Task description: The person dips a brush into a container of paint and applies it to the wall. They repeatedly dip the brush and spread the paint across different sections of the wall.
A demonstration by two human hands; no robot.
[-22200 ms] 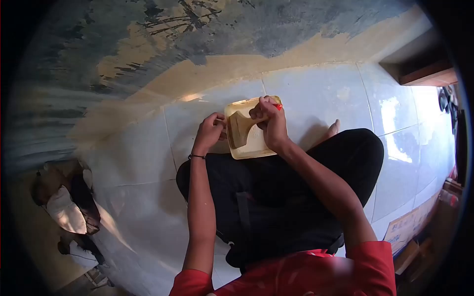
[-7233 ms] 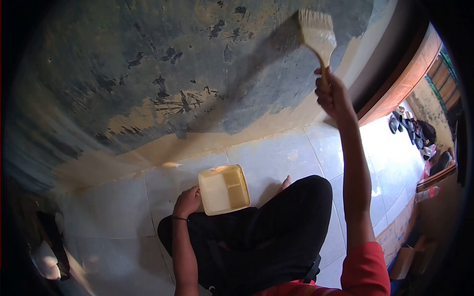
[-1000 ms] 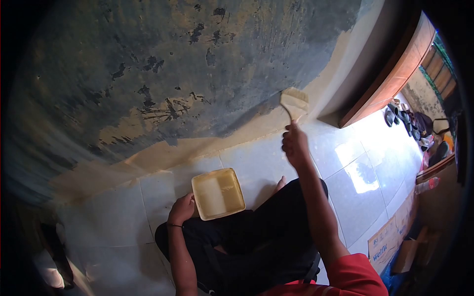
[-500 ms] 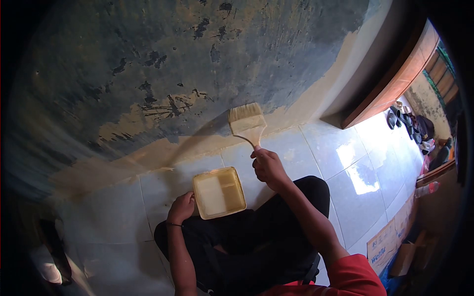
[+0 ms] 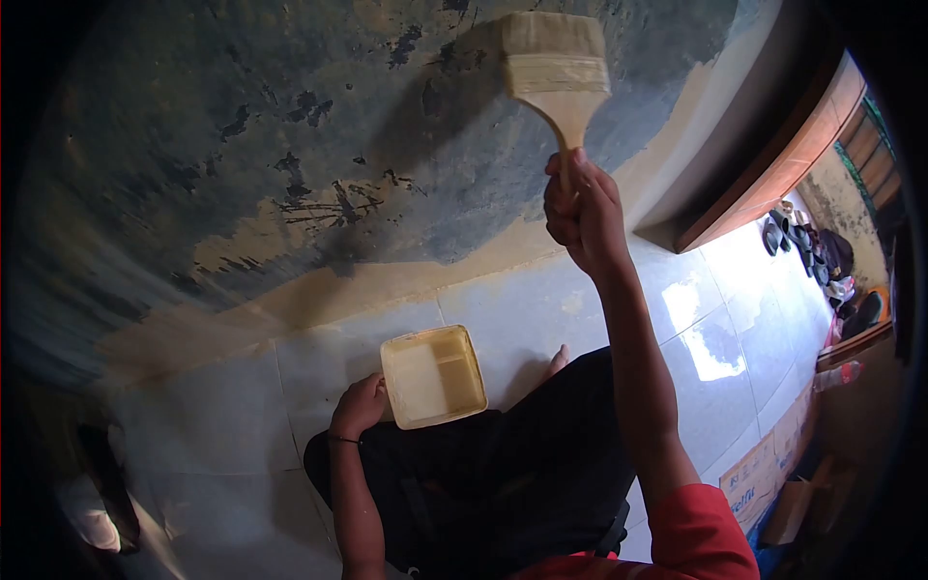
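The broad, flat brush is standing upright in front of the painted wall, its bristles pointing up and its shadow falling to the left; whether the tips are touching the surface, the view is not showing. The right hand is clenching the slim handle near its neck, with that arm reaching out at nearly full stretch. With the head flaring so much wider than the handle, guiding it seems to be calling for a firm wrist. Its bristles are looking pale and matted, and a cream coating is streaking the band below them. Lower down, a square, round-cornered tub is sitting on the floor just in front of the crossed legs, holding a smooth, milky liquid within yellowish, smeared sides. The left hand is grasping the tub by its left side, fingers curling at the rim. Behind, mottled grey-green paint is flaking into dark scars and ragged beige patches, and a bare beige strip is running above the glossy pale floor tiles. Farther right, shoes are lying beyond a reddish-brown wooden ledge, and printed cardboard is resting nearer.
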